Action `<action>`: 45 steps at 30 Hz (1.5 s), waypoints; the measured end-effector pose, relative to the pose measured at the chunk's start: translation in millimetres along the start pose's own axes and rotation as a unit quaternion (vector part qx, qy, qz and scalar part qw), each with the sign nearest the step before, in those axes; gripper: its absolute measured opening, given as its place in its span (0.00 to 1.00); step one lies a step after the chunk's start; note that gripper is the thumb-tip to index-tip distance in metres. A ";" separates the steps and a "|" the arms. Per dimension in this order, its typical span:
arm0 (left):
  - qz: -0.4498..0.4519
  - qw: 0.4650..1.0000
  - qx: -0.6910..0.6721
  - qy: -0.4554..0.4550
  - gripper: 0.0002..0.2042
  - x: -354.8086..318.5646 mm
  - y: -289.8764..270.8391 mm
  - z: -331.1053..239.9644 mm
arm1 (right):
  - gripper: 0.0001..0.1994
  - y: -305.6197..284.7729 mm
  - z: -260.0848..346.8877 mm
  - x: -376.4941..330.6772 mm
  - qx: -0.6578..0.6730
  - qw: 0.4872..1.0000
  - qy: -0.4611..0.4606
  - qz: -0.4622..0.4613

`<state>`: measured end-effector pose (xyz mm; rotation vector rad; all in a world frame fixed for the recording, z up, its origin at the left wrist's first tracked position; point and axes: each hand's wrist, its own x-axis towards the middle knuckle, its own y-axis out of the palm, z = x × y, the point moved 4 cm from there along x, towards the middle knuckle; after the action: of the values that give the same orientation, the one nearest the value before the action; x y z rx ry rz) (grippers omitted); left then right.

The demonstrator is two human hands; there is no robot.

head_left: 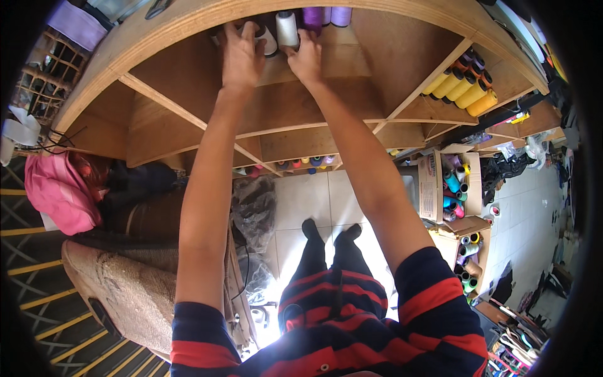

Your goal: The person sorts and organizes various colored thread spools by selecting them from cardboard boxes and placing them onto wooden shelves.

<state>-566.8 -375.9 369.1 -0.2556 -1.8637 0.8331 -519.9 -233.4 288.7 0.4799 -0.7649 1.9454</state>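
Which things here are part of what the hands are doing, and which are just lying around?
In hand:
left hand
right hand
white thread cone
purple thread cones
wooden shelf

Lying about:
yellow cones
cardboard box of spools
pink cloth

Tailoring or sewing workshop, storage corner. Landmark: big plywood cubby shelf (301,119) with slanted dividers. Top cubby holds white thread cone (287,28) and purple thread cones (326,16). Right-hand cubby packed with yellow and orange thread cones (463,87). Right of shelf, on tiled floor (301,201): open cardboard boxes (433,182) full of mixed-colour spools. Left of shelf: pink cloth bundle (59,191), heaped fabric.
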 end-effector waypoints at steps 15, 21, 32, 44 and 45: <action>-0.042 0.964 -0.194 -0.176 0.19 -21.5 -13.6 20.8 | 0.23 28.9 19.0 -10.7 -0.016 0.995 -0.007 0.096; -0.045 0.940 -0.231 -0.249 0.22 -19.8 6.1 35.4 | 0.22 25.1 23.6 -9.1 -0.009 0.996 0.015 0.083; -0.039 0.658 -0.501 -0.561 0.19 -52.8 38.3 28.0 | 0.26 21.7 14.2 -8.1 -0.020 0.995 0.010 0.098; 0.063 0.626 -0.537 -0.562 0.17 -59.4 53.7 38.1 | 0.25 26.4 13.5 -7.0 0.000 0.996 0.007 0.086; 0.045 0.637 -0.531 -0.557 0.16 -59.6 51.6 38.0 | 0.25 26.1 13.6 -5.6 -0.002 0.997 -0.006 0.072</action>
<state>-583.4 -385.4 283.8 -0.6503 -3.4126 -0.3845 -540.1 -255.4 287.0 0.4435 -0.8306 2.0762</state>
